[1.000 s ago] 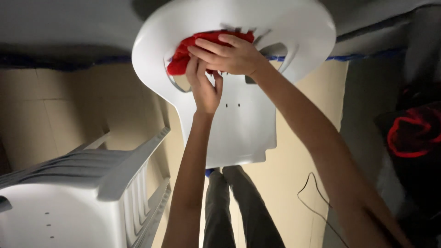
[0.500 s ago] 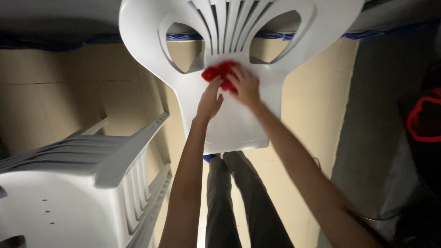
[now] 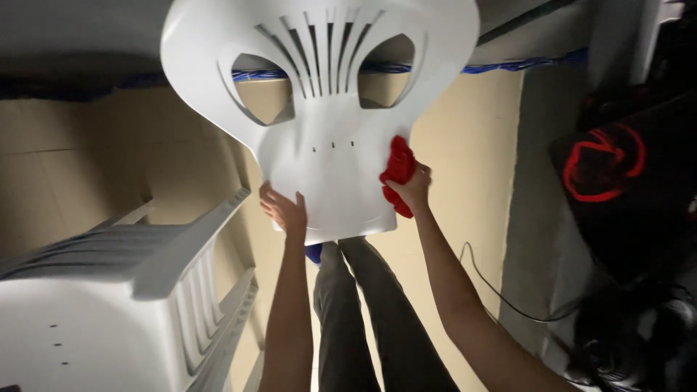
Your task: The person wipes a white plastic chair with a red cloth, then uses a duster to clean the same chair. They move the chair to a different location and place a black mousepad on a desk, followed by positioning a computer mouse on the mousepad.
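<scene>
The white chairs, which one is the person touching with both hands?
The single white chair in the middle: the left hand grips its edge and the right hand presses a red cloth on it. The stacked chairs go untouched.

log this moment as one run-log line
left hand: grips white plastic chair seat edge | right hand: presses red cloth on seat side | nearby: stacked white chairs
</scene>
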